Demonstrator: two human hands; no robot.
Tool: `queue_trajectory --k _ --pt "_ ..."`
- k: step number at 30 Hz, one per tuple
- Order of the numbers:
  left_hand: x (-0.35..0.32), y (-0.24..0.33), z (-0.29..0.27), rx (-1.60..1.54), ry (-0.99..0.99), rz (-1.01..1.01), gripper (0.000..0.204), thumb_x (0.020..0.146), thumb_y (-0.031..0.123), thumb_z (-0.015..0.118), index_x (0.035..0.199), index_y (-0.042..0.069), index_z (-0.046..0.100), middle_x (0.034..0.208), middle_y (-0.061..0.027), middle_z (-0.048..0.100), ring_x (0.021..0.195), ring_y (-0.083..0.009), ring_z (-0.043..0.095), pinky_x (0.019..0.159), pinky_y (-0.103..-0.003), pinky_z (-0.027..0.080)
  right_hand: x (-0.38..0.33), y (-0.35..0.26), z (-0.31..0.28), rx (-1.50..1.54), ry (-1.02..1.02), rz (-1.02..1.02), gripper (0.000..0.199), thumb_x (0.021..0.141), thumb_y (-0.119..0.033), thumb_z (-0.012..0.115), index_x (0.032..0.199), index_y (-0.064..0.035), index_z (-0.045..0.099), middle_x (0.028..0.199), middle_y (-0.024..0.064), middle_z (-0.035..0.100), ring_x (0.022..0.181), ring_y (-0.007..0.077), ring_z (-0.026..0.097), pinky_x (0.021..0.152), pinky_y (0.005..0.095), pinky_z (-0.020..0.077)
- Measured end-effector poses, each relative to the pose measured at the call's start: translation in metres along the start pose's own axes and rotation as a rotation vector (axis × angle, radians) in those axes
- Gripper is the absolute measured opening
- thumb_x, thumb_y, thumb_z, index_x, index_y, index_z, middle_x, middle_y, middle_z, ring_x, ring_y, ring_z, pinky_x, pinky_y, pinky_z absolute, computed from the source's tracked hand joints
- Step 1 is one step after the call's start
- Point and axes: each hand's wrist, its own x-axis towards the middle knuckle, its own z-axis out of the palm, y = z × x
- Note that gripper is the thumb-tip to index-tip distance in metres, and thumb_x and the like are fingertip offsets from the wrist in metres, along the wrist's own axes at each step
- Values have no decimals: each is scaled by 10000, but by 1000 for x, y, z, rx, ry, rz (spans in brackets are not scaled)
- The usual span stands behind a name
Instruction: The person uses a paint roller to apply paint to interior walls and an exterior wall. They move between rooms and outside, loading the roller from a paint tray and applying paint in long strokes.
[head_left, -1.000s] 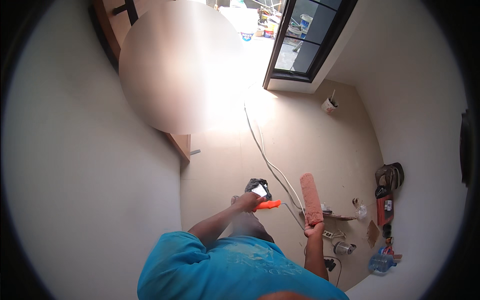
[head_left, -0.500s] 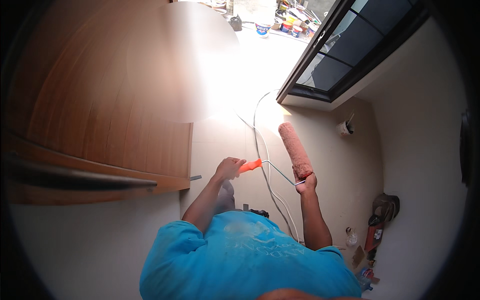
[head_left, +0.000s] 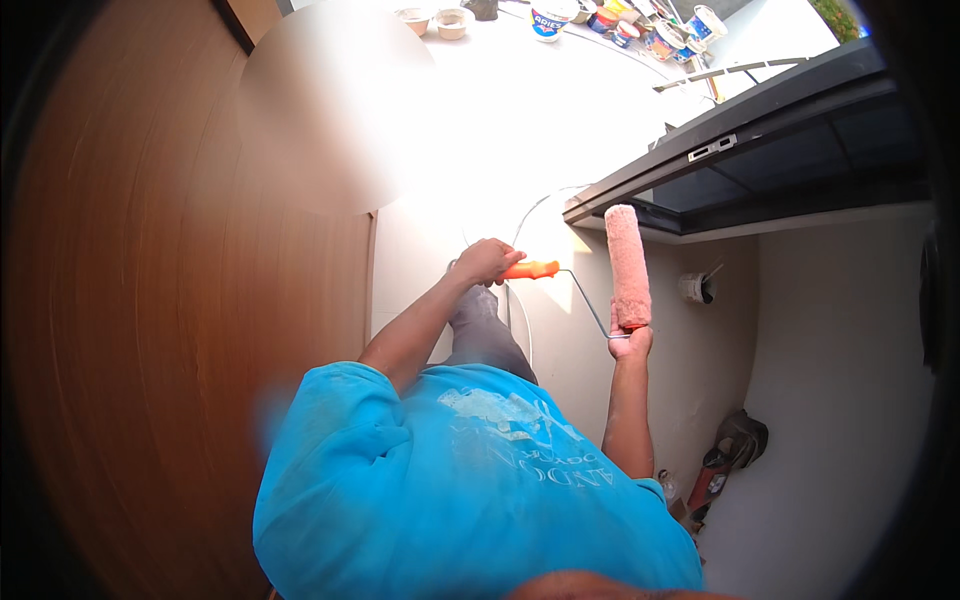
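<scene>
The left hand [head_left: 487, 260] is wrapped tight around the orange plastic handle [head_left: 530, 269] of a paint roller. From that handle a thin bent wire frame [head_left: 590, 305] runs to the right and meets the pink fuzzy roller sleeve [head_left: 627, 265], which stands nearly upright. The right hand [head_left: 630, 343] pinches the lower end of that sleeve, fingers closed under it. Above the sleeve's top lies the dark window frame [head_left: 760, 150]. Far above the sleeve, a cluster of small paint tubs [head_left: 610, 18] sits on the bright floor. Left of the handle stands a brown wooden panel [head_left: 180, 300].
</scene>
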Motion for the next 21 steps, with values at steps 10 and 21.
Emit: queue_trajectory --k 10,21 --pt "123 67 -293 -147 192 -111 396 1013 450 557 805 142 695 600 -4 652 481 -95 574 553 -276 499 101 50 375 -156 -230 95 398 1078 -169 343 1409 -33 517 1371 189 606 1221 373 640 1014 508 594" --pt "277 93 -524 -137 229 -13 439 987 499 553 883 122 752 647 -30 682 528 -141 620 575 -320 519 152 109 633 -122 -279 -14 421 1087 -158 324 1434 9 493 1407 196 596 1288 365 608 1121 505 531"
